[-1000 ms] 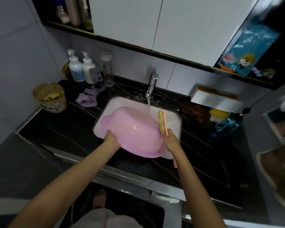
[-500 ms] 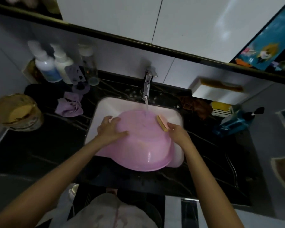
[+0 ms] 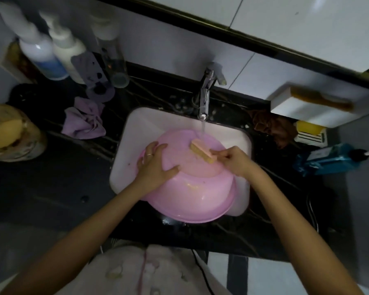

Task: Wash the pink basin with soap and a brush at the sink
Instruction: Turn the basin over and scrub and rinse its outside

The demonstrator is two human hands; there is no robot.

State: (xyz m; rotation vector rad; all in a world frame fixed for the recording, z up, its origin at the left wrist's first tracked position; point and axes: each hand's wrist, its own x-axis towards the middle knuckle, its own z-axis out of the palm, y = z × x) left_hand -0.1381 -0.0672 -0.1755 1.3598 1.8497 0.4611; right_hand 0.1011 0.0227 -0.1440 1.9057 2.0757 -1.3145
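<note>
Since half a second ago the brush (image 3: 202, 151) has swung flat across the upturned bottom of the pink basin (image 3: 192, 188), its far end under the stream from the tap (image 3: 205, 96). The right hand (image 3: 234, 159) has its grip closed on the brush handle, while the left hand (image 3: 156, 167) (a ring on one finger) lies spread open, palm down on the basin. The basin rests tilted over the white sink (image 3: 136, 124), its near rim overhanging the dark counter (image 3: 51, 188).

Faucet (image 3: 205, 96) overhangs basin (image 3: 192, 188); left counter (image 3: 51, 184) bare.
</note>
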